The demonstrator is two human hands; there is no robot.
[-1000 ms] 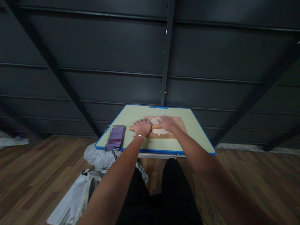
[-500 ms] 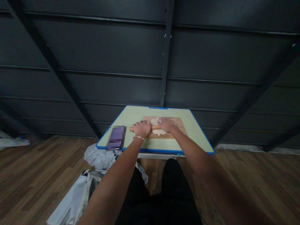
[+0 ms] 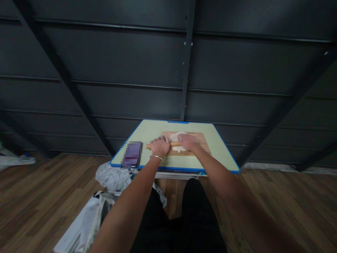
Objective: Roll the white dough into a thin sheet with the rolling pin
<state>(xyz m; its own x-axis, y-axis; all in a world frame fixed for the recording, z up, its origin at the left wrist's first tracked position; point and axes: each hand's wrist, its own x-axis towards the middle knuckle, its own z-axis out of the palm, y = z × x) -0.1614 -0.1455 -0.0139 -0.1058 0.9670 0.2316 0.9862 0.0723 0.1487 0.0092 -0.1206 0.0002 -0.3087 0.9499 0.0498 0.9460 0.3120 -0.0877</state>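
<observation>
A wooden rolling pin (image 3: pixel 174 144) lies across a flat, pale sheet of dough (image 3: pixel 179 149) on a wooden board (image 3: pixel 203 142). My left hand (image 3: pixel 160 145), with a bangle at the wrist, is closed over the pin near its left end, whose tip sticks out past the fingers. Over the pin's right part rests my right hand (image 3: pixel 189 141), its fingers reaching forward onto the dough. That hand hides the right end of the pin and some of the dough. The dough's near edge is uneven.
The board sits on a small pale table (image 3: pixel 155 127) with a blue rim. A phone (image 3: pixel 132 154) lies at its left side. Crumpled plastic (image 3: pixel 112 177) and bags (image 3: pixel 86 218) are on the left below it. A dark panelled wall (image 3: pixel 131 63) rises behind.
My right hand has come slightly nearer to me over the pin, baring a bit more of the dough's far edge. My left hand keeps its hold. The view has shifted slightly.
</observation>
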